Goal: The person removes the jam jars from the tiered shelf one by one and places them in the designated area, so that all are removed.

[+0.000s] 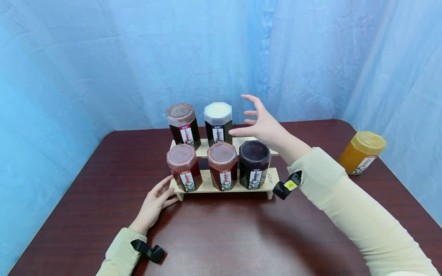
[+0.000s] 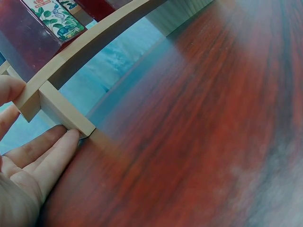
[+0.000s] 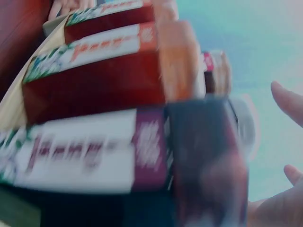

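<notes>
My left hand (image 1: 154, 202) touches the left end of a two-tier wooden rack (image 1: 203, 186). In the left wrist view, fingertips (image 2: 71, 135) rest against the rack's leg, and another digit meets the shelf corner. My right hand (image 1: 267, 126), fingers spread and holding nothing, is over the back tier, right of a white-lidded jar (image 1: 218, 122). Beside that jar stands a dark jar (image 1: 183, 124) with a brownish lid. Along the front tier are two red jars (image 1: 184, 167) (image 1: 222, 165) and a dark purple jar (image 1: 254, 165), which looms close in the right wrist view.
A yellow jar (image 1: 362, 153) stands apart near the right edge of the dark red wooden table (image 1: 214, 234). Light blue curtains (image 1: 179, 57) hang behind the table and along both sides.
</notes>
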Available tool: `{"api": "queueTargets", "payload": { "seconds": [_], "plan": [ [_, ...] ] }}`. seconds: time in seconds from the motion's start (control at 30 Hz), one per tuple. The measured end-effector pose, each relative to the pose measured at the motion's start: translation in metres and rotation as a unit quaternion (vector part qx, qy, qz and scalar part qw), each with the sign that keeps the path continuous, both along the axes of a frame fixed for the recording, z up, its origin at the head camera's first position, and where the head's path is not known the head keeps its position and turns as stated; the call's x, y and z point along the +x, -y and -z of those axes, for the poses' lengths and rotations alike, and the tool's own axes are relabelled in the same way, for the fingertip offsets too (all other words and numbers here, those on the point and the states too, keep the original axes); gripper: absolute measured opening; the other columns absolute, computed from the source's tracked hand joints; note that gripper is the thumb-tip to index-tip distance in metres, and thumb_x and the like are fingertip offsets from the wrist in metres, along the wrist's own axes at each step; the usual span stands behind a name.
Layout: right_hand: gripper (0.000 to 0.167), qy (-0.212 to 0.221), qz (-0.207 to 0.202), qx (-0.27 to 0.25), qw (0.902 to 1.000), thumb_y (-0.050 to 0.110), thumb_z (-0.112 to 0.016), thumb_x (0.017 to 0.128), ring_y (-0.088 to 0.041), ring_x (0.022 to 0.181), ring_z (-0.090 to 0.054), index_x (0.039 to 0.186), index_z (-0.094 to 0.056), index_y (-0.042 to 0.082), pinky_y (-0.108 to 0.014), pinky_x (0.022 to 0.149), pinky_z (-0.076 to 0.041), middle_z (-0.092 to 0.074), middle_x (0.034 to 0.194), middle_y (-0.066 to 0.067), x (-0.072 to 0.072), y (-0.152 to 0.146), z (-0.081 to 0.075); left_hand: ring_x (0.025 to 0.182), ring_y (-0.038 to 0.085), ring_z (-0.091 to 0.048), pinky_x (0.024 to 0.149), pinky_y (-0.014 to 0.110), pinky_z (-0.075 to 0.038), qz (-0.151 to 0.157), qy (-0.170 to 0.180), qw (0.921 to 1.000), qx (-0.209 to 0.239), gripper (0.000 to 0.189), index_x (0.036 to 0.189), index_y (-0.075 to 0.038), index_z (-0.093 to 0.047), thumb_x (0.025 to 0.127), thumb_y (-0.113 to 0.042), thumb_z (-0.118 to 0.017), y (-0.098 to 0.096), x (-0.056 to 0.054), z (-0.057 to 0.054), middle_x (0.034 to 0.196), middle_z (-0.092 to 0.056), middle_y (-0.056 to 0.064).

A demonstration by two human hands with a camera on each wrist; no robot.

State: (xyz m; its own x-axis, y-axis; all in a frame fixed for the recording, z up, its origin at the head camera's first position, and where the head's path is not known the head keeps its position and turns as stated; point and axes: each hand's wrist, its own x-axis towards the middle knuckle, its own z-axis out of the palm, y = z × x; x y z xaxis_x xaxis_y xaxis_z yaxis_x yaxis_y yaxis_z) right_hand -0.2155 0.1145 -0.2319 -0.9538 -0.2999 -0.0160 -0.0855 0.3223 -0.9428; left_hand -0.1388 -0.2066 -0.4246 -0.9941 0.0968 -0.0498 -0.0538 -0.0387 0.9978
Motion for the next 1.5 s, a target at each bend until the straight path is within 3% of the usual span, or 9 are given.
{"api": "queueTargets", "payload": {
  "seconds": [0.33, 0.57, 0.77, 0.97, 1.5],
  "plan": [
    [0.092, -0.014, 0.002, 0.018, 0.9997, 0.016, -0.079, 0.077, -0.037, 0.141, -0.023, 0.148, -0.023, 0.032, -0.055, 0.108, -0.034, -0.015, 0.155, -0.014, -0.005, 0.035, -0.002, 0.091, 0.009, -0.065, 0.080, 0.027, -0.056, 0.005, -0.004, 1.0000, 0.001, 0.053, 0.145, -0.001, -0.029, 0.097, -0.007, -0.050, 0.000, -0.002, 0.000, 0.105, -0.057, -0.003],
    [0.094, -0.024, 0.016, 0.059, 0.9978, 0.015, -0.083, 0.072, -0.033, 0.136, -0.029, 0.147, -0.027, 0.028, -0.051, 0.106, -0.035, -0.023, 0.151, -0.009, -0.014, 0.044, 0.008, 0.091, 0.009, -0.065, 0.080, 0.028, -0.056, 0.000, 0.006, 1.0000, 0.001, 0.052, 0.145, -0.004, -0.030, 0.097, -0.007, -0.050, 0.002, -0.001, 0.001, 0.108, -0.057, -0.003],
    [0.095, -0.021, 0.013, 0.062, 0.9978, 0.009, -0.082, 0.072, -0.031, 0.133, -0.031, 0.148, -0.026, 0.026, -0.049, 0.105, -0.036, -0.024, 0.150, -0.011, -0.018, 0.048, 0.013, 0.092, 0.008, -0.064, 0.080, 0.027, -0.055, 0.000, 0.010, 1.0000, -0.001, 0.052, 0.146, -0.005, -0.030, 0.097, -0.007, -0.050, 0.003, 0.000, 0.002, 0.110, -0.056, -0.001],
    [0.097, -0.048, 0.007, 0.068, 0.9965, 0.005, -0.082, 0.070, -0.027, 0.133, -0.033, 0.146, -0.025, 0.023, -0.046, 0.108, -0.032, -0.030, 0.146, -0.012, -0.023, 0.050, 0.018, 0.092, 0.008, -0.064, 0.079, 0.027, -0.056, 0.000, 0.004, 1.0000, 0.005, 0.052, 0.145, -0.002, -0.030, 0.097, -0.007, -0.050, 0.003, 0.000, 0.002, 0.109, -0.057, -0.003],
    [0.091, -0.068, 0.011, 0.093, 0.9933, 0.008, -0.079, 0.075, -0.030, 0.127, -0.042, 0.143, -0.021, 0.026, -0.045, 0.102, -0.040, -0.035, 0.143, -0.015, -0.028, 0.058, 0.025, 0.094, 0.004, -0.062, 0.080, 0.027, -0.056, -0.007, 0.006, 1.0000, 0.001, 0.052, 0.145, -0.004, -0.030, 0.097, -0.008, -0.050, 0.008, -0.003, 0.004, 0.107, -0.056, -0.003]
  ]
}}
